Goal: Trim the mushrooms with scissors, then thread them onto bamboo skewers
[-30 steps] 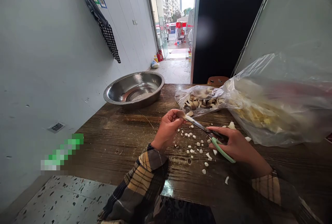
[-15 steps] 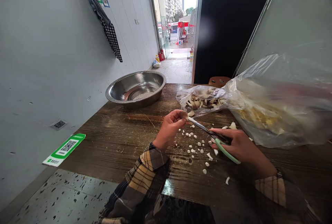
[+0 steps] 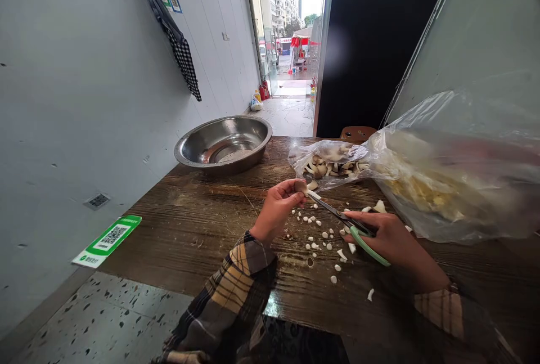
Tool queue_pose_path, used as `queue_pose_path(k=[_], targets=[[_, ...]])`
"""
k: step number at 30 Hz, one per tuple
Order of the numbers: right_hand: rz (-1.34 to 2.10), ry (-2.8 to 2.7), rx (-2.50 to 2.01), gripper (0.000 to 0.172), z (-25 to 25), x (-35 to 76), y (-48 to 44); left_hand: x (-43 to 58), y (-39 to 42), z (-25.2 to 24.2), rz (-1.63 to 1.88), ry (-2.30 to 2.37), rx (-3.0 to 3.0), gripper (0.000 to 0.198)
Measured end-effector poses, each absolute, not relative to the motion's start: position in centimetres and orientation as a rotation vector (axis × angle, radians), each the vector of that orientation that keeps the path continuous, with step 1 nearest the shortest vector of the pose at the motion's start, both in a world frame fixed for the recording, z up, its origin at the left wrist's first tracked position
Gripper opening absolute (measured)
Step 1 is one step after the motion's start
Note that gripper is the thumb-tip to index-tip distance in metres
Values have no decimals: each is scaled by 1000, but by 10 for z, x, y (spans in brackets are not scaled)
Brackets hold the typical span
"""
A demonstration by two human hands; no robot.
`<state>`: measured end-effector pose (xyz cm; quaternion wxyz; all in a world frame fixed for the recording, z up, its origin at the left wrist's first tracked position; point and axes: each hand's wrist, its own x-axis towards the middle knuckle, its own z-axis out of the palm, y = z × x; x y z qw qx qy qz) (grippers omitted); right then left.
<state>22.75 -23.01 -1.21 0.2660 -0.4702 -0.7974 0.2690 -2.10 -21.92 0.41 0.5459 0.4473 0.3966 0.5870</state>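
My left hand (image 3: 278, 206) pinches a small mushroom (image 3: 302, 187) at its fingertips, just above the wooden table (image 3: 185, 229). My right hand (image 3: 390, 240) grips green-handled scissors (image 3: 343, 222), whose blades point up-left and meet the mushroom's stem end. Several small white stem offcuts (image 3: 323, 237) lie scattered on the table under and between both hands. A clear plastic bag of mushrooms (image 3: 333, 164) lies just beyond the hands.
A steel basin (image 3: 223, 144) stands at the table's far left corner by the white wall. A large clear plastic bag (image 3: 459, 167) with pale contents fills the table's right side. A chair back (image 3: 358, 132) shows behind the table, and an open doorway lies farther back.
Both hands and the scissors stay almost in place. The view has shifted slightly; the scissor blades sit closed against the mushroom's end.
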Motion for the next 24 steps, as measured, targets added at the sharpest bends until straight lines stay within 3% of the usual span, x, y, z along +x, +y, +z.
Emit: queue_pose_path(k=[6, 13, 24], targets=[[757, -2100, -1328, 48, -8, 229, -231, -25, -217, 4, 1428, 879, 899, 32], [878, -1671, -1253, 55, -22, 227, -222, -18, -218, 2, 1299, 842, 849, 24], [858, -1739, -1185, 40, -16, 191, -231, 9, -229, -7, 1054, 801, 1080, 16]])
